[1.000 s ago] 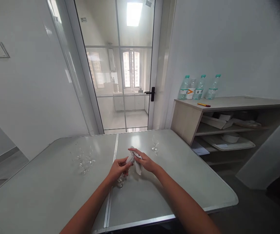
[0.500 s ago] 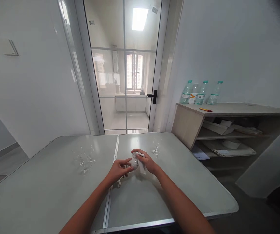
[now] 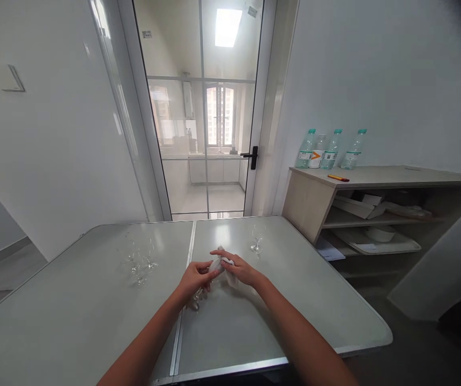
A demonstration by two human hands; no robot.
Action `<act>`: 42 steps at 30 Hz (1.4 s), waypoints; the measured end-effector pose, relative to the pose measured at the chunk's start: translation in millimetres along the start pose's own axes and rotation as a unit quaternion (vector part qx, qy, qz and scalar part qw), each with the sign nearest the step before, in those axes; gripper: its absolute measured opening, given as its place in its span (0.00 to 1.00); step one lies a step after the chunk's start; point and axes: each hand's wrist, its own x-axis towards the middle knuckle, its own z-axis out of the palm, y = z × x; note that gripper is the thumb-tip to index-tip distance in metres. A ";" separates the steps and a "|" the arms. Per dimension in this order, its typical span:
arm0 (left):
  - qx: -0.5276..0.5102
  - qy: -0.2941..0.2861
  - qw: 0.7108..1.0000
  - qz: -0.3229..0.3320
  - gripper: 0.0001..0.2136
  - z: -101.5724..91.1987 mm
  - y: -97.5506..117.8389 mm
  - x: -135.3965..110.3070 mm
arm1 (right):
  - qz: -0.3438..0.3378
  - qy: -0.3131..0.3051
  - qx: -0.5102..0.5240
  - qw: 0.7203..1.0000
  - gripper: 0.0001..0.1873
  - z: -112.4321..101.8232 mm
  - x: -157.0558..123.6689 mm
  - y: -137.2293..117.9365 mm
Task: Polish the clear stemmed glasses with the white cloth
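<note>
My left hand [image 3: 196, 279] is closed around a clear stemmed glass [image 3: 196, 301], held tilted over the middle of the table; its lower end shows beneath my fingers, and its bowl is mostly hidden. My right hand [image 3: 240, 268] grips a white cloth [image 3: 230, 277], pressed against the upper part of the glass, with one end hanging down. Touching through the cloth, both hands meet just right of the table's metal seam. Another stemmed glass [image 3: 256, 246] stands upright beyond my right hand. Several clear glasses [image 3: 138, 266] are clustered on the left side of the table.
The pale table [image 3: 73, 316] has a metal rim and rounded corners. A glazed door [image 3: 230, 198] stands behind it. To the right is a wooden shelf unit [image 3: 306, 206] bearing several plastic bottles [image 3: 329, 159] and an orange pen-like object [image 3: 338, 178]. Trays and a bowl [image 3: 380, 234] lie on its shelves.
My right fingers have straightened and shifted slightly left over the cloth, which now lies differently around the glass. The left hand has barely moved. The view has tilted slightly.
</note>
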 end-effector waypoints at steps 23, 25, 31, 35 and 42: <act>0.148 0.010 0.983 0.105 0.32 2.2 -12.1 -0.4 | 0.038 -0.011 0.049 0.998 0.26 -0.1 -1.8 -0.8; 0.224 0.046 0.962 0.147 0.31 2.1 -12.8 -1.9 | 0.051 0.004 0.085 0.995 0.26 -1.8 -0.8 1.2; 0.255 0.050 0.949 0.180 0.30 -0.7 -5.2 -6.1 | 0.061 0.066 0.201 0.976 0.23 -5.4 1.1 2.0; 0.090 0.028 0.992 0.078 0.34 1.2 -0.7 -4.0 | 0.043 0.102 0.256 0.960 0.22 -4.4 1.3 -1.5; -0.013 0.050 0.997 0.050 0.36 7.7 -3.5 0.6 | 0.004 0.120 0.102 0.988 0.24 2.8 1.7 -2.6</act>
